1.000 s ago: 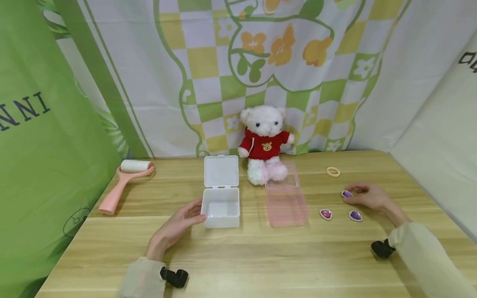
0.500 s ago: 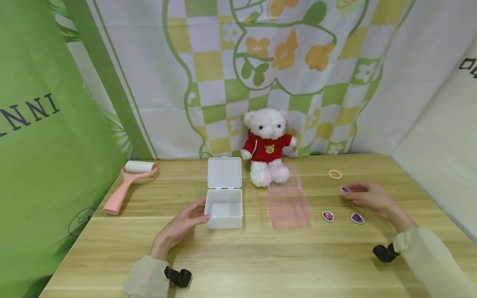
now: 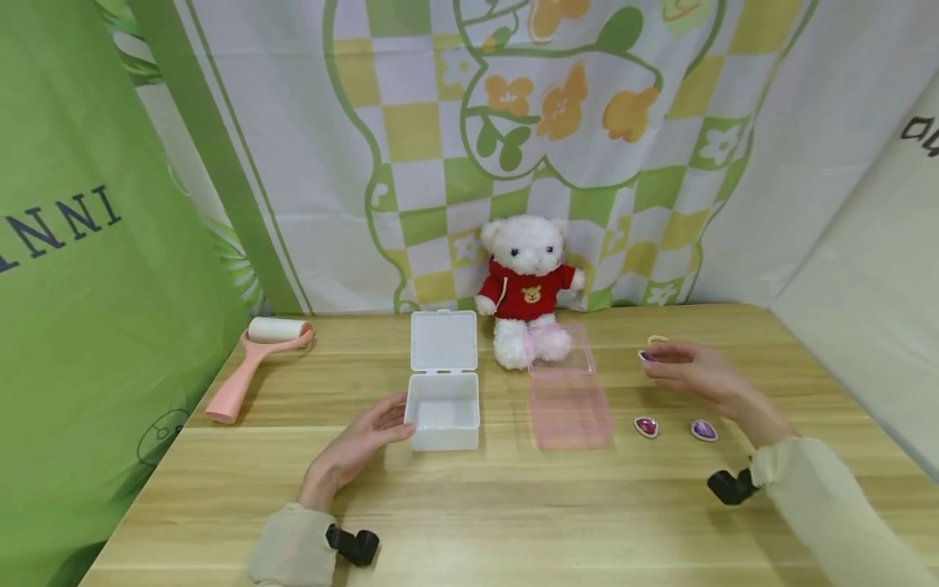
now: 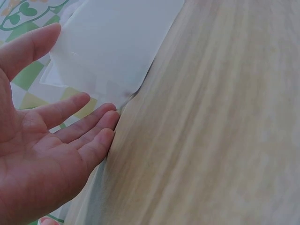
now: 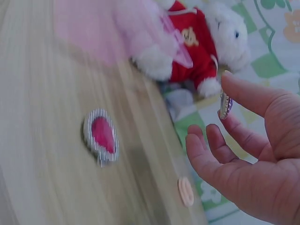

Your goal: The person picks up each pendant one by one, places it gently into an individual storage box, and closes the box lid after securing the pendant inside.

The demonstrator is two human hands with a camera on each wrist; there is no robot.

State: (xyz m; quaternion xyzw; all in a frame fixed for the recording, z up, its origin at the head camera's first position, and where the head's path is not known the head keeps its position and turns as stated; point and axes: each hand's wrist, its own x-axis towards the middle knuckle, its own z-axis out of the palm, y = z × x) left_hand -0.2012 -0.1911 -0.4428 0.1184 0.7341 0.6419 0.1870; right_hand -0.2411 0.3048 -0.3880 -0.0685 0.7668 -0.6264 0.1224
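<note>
My right hand [image 3: 693, 371] pinches a purple gem with a silvery beaded rim [image 5: 225, 106] between thumb and index finger, raised over the table. The other fingers are loosely bent in the right wrist view. Below it lie a pink-red teardrop gem [image 3: 646, 427] and a second purple gem [image 3: 704, 430]. My left hand [image 3: 363, 440] rests with extended, relaxed fingers against the left side of an open white plastic box [image 3: 444, 439]; its thumb is at the front left corner. In the head view, the inside of the box shows nothing. A translucent pink box [image 3: 572, 416] stands open to its right.
A white teddy bear in a red hoodie [image 3: 530, 293] sits behind the pink box, whose lid overlaps its foot. A pink lint roller [image 3: 245, 367] lies far left. A peach-coloured ring [image 5: 185, 191] lies behind my right hand. A patterned curtain [image 3: 411, 130] backs the table.
My right hand has lifted the purple gem off the table and moved left toward the pink box, now partly covering the ring. The left hand stays at the white box. The head view shifted slightly.
</note>
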